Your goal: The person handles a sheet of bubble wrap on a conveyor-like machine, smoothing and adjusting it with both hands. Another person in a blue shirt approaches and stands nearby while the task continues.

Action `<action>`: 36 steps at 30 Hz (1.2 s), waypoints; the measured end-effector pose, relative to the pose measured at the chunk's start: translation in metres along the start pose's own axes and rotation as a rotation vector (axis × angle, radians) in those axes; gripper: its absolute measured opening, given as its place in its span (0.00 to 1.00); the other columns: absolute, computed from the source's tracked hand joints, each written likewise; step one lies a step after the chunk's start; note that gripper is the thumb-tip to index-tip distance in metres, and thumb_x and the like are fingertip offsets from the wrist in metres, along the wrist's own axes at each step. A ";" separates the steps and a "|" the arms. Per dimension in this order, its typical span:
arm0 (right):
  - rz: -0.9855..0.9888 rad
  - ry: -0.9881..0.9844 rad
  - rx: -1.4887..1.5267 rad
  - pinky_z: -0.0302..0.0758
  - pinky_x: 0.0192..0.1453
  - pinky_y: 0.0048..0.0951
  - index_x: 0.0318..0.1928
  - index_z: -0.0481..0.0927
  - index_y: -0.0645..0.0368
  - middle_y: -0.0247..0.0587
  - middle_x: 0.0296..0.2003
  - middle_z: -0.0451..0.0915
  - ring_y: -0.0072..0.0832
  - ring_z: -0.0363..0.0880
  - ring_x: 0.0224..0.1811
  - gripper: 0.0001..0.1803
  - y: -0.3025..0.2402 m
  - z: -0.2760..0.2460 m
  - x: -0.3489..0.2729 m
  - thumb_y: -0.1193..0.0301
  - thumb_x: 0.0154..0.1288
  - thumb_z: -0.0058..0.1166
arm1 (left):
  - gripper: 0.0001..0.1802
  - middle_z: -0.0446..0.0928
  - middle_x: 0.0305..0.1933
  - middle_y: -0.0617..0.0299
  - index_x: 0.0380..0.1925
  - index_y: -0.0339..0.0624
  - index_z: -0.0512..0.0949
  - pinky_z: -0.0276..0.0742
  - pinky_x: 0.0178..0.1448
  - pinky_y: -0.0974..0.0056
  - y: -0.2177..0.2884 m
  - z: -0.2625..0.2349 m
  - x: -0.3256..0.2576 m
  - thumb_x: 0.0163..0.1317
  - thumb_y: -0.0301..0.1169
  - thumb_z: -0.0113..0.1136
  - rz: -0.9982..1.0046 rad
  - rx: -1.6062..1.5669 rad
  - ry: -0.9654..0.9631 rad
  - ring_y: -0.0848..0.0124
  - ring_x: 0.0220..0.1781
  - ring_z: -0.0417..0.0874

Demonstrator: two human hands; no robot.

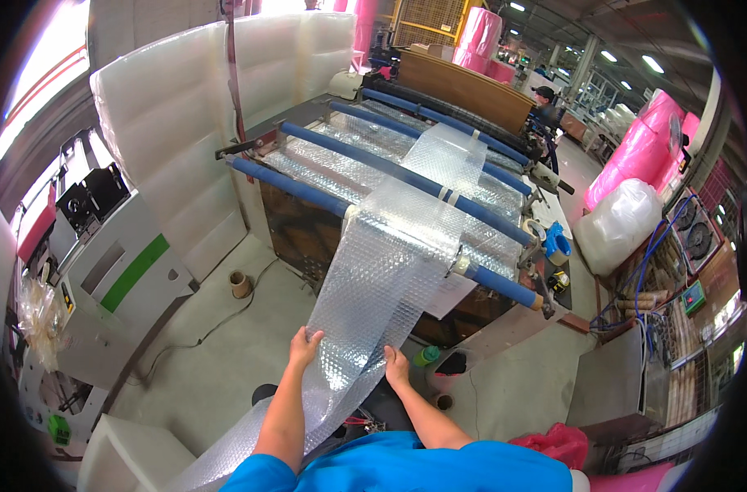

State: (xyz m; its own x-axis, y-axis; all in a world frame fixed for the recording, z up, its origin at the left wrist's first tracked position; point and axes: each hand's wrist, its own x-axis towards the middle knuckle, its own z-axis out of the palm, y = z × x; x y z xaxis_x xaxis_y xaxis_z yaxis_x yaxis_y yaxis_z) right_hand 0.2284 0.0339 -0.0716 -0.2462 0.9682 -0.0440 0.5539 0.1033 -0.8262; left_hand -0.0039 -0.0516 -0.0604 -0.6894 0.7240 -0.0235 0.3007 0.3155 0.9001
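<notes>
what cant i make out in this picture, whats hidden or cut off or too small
All in the head view:
Left hand: most fingers are hidden by the bubble wrap it grips.
Right hand: some fingers are hidden at the wrap's edge.
Bubble wrap's near end: cut off by the lower picture edge.
Far worker: the hands are too small and dark to tell.

The bare left forearm and right forearm angle inward — the left hand slightly farther forward than the right hand, both curled to grip, apart.
</notes>
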 end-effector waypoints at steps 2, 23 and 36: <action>-0.123 0.100 0.089 0.69 0.43 0.40 0.38 0.76 0.61 0.55 0.33 0.77 0.51 0.74 0.39 0.23 -0.006 -0.003 0.006 0.53 0.63 0.41 | 0.28 0.76 0.36 0.45 0.39 0.34 0.71 0.70 0.43 0.57 0.007 0.002 0.006 0.50 0.49 0.59 -0.021 0.072 0.045 0.51 0.39 0.76; -0.030 0.194 0.528 0.66 0.30 0.25 0.34 0.77 0.67 0.32 0.22 0.73 0.20 0.68 0.25 0.21 -0.100 -0.065 0.097 0.57 0.56 0.56 | 0.39 0.75 0.44 0.49 0.46 0.39 0.68 0.68 0.50 0.58 0.174 -0.009 0.084 0.41 0.58 0.62 -0.097 0.101 -0.016 0.56 0.48 0.75; 0.058 -0.278 0.586 0.60 0.23 0.19 0.21 0.76 0.61 0.27 0.15 0.69 0.14 0.64 0.18 0.18 -0.142 -0.086 -0.079 0.60 0.59 0.52 | 0.25 0.77 0.30 0.57 0.34 0.34 0.71 0.72 0.37 0.66 0.146 -0.122 -0.031 0.44 0.42 0.67 0.035 -0.128 -0.094 0.71 0.32 0.77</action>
State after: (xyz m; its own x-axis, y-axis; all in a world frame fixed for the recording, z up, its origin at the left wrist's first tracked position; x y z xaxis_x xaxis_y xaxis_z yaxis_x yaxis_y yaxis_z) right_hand 0.2374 -0.0380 0.0978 -0.4689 0.8654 -0.1768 0.0664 -0.1651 -0.9840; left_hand -0.0188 -0.1026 0.1248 -0.6133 0.7894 -0.0266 0.2327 0.2128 0.9490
